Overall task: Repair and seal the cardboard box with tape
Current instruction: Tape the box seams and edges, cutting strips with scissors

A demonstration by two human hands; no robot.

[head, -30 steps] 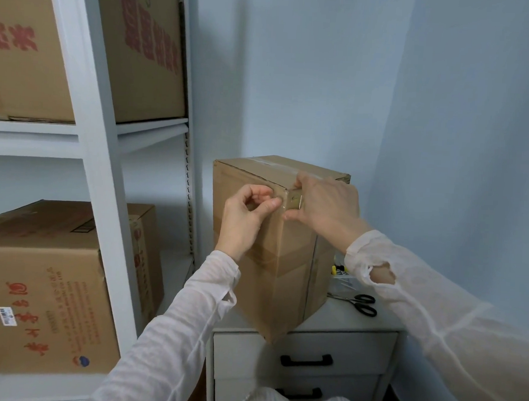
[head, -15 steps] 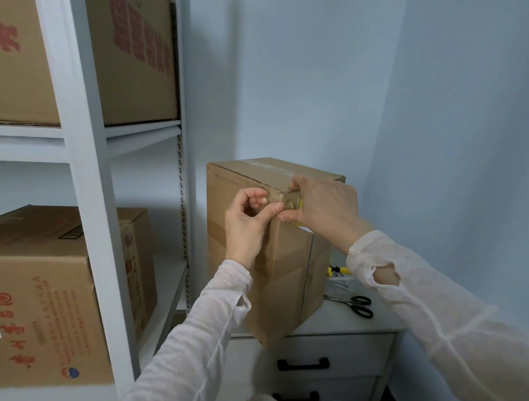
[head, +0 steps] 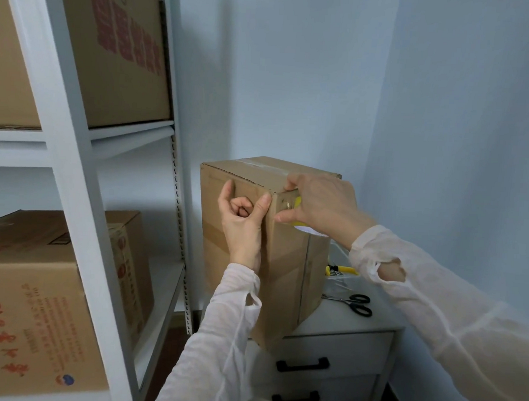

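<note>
Two thin white sleeves point(head: 216, 345) reach up from the bottom, and each one ends in a hand on the cardboard box point(head: 287, 263). The left hand point(head: 242, 223) rests at the box's near corner edge. Its thumb lies straight and pushes on that edge, its first finger points up along the left side, and the other fingers are curled in with nothing in them. The right hand point(head: 324, 203) has its fingers wrapped round a tape roll point(head: 291, 205) with a yellow middle, and holds it against the right side of the box, just under the top corner. The box stands tall on a white chest of drawers point(head: 335, 342), and its near bottom corner seems to stick out past the front. A strip of clear tape point(head: 259, 164) runs along the top. Beside the box on the chest lie black scissors point(head: 354, 303) and a yellow-handled tool point(head: 341, 269). Off to the left is a white shelf rack point(head: 73, 190) with other boxes point(head: 30, 326) on it. I think the tape is going round the corner. If the roll goes crooked, the tape may wrinkle or stick to itself. If the thumb lifts too soon, the end may peel off. If the right hand pulls hard, the tall box may tip or slide off the chest.
</note>
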